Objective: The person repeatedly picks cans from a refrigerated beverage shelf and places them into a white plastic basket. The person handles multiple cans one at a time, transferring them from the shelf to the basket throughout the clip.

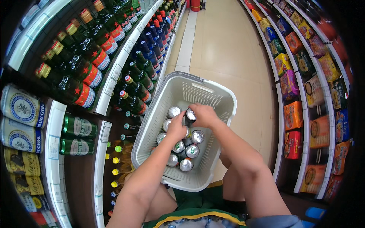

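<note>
A grey-white plastic shopping basket [225, 98] with perforated walls is in front of my body, above my knees. Inside it, between my hands, a dark drink can [190, 114] is gripped, its silver lid facing up. My right hand [204, 115] holds it from the right. The fingers of my left hand [176, 128] close on its left side. Several other cans stand upright below in the basket, among them a can with a green tab [192, 151] and a can nearest me [186, 165]. My forearms and left hand hide some of them.
Shelves with green glass bottles [92, 75], blue bottles [154, 45] and green beer cans [78, 127] line my left. To my right, a shelf [281, 128] holds packs of instant noodles [293, 115]. A tiled aisle floor [225, 37] runs ahead to a red cylinder [195, 5].
</note>
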The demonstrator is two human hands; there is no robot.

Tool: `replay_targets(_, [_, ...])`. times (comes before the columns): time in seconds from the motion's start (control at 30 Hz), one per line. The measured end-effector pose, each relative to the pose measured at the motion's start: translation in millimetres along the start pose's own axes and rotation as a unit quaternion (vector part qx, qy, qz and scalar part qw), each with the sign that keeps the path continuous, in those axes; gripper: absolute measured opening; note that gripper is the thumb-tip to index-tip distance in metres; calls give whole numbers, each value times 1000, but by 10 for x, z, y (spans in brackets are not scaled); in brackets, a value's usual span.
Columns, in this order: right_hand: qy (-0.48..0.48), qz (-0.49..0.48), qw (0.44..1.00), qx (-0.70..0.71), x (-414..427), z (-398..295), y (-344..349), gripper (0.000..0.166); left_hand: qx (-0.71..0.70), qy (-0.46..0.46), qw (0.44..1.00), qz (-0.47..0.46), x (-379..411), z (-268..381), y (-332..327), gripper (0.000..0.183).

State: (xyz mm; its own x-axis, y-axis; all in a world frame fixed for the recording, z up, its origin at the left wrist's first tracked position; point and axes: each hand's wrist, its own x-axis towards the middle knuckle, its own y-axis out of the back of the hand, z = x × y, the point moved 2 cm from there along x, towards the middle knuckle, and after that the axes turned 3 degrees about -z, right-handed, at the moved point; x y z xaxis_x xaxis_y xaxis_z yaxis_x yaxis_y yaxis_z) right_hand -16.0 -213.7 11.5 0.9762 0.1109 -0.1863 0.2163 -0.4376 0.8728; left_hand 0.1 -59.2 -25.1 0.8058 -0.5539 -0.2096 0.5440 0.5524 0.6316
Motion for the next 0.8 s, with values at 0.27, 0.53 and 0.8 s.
replay_targets(0.27, [120, 80, 989, 37, -758, -768, 1340, 63, -98, -200, 968, 113, -433, 768, 488, 79])
replay_targets(0.53, [359, 176, 916, 29, -1600, -1784, 1509, 70, -17, -251, 915, 317, -1644, 1086, 1028, 68])
replay_targets(0.8, [363, 36, 896, 253, -1610, -2361, 783, 60, -19, -176, 880, 441, -2832, 756, 1440, 66])
